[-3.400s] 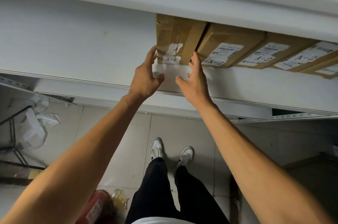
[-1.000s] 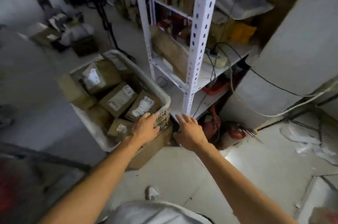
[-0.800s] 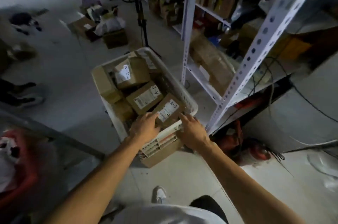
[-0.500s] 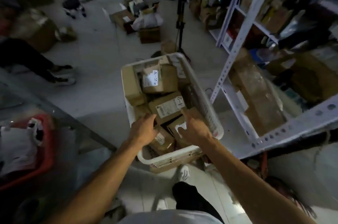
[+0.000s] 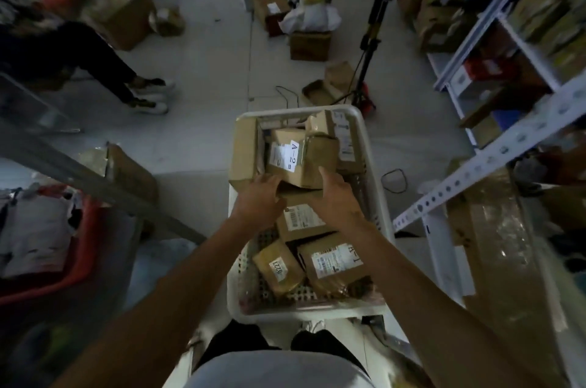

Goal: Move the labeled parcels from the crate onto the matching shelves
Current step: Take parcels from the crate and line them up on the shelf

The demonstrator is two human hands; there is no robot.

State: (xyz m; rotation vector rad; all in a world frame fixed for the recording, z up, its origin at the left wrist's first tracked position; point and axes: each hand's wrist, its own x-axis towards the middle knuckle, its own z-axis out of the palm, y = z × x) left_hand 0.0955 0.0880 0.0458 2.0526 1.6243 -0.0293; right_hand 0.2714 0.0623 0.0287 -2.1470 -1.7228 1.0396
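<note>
At the far left of the frame a red bin (image 5: 47,260) holds pale cloth, and above it, in the upper left, a seated person's legs (image 5: 104,70) stretch over the tiled floor (image 5: 206,70). A brown carton (image 5: 130,172) stands just left of the white crate (image 5: 374,197), which fills the centre of the frame.

The left hand (image 5: 258,202) reaches into the crate from below, fingers loosely extended, its tips at the near left corner of the parcel marked A-2 (image 5: 299,159); whether it grips the box cannot be told. That parcel lies tilted on top of the heap in the crate's far half, touching a taller carton against the left wall. The right hand (image 5: 337,197) sits at the parcel's near right corner, fingers relaxed and straight, touching or just short of the cardboard.

Below the hands, between the forearms, lie three more labeled parcels (image 5: 304,219), one marked 0227 (image 5: 279,267) and one beside it marked A-1 (image 5: 336,264), on the crate's perforated bottom.

Right of the crate is a narrow strip of bare floor, then the white perforated upright of a shelf rack (image 5: 494,156) slanting across the right edge, its shelves packed with boxes. A black tripod (image 5: 371,38) stands beyond the crate's far right corner.
</note>
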